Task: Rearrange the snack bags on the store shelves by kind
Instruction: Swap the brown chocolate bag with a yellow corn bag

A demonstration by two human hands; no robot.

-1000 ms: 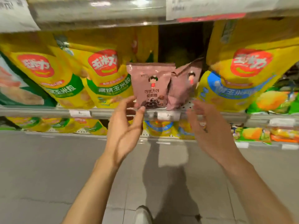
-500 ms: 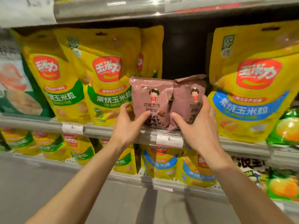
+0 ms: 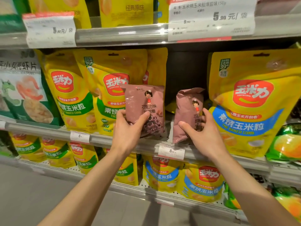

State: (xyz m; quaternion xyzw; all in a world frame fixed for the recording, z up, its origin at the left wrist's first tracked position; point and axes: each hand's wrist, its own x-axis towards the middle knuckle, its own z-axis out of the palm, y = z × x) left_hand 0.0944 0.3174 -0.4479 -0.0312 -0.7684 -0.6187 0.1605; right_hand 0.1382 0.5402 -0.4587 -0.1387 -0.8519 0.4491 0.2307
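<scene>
Two brown chocolate-ring snack bags held upright over the front edge of the middle shelf [image 3: 130, 141], in the gap between rows of yellow corn bags. Left hand [image 3: 128, 129] grasping the left brown bag [image 3: 145, 108] by its lower left corner, thumb across the front, fingers curled behind; bag facing forward, overlapping the yellow bag with the green band [image 3: 105, 101] behind it. Right hand [image 3: 202, 132] grasping the right brown bag [image 3: 187, 115] low on its side, thumb in front, fingertips wrapped round its right edge; bag turned edge-on toward the left, its lower end near or perhaps touching the shelf lip, hard to tell from this angle. The two brown bags apart, a dark slot of shelf showing between them. Just right of the right hand, a large yellow bag with a blue band [image 3: 250, 105] standing on the same shelf. At the far left end, a green-and-white shrimp-chip bag [image 3: 24, 92]. Small price tag [image 3: 171, 151] clipped to the front rail just below the right brown bag; larger price card [image 3: 211, 17] hanging from the shelf above. More yellow bags with green and blue bands on the lower shelf [image 3: 146, 193].
</scene>
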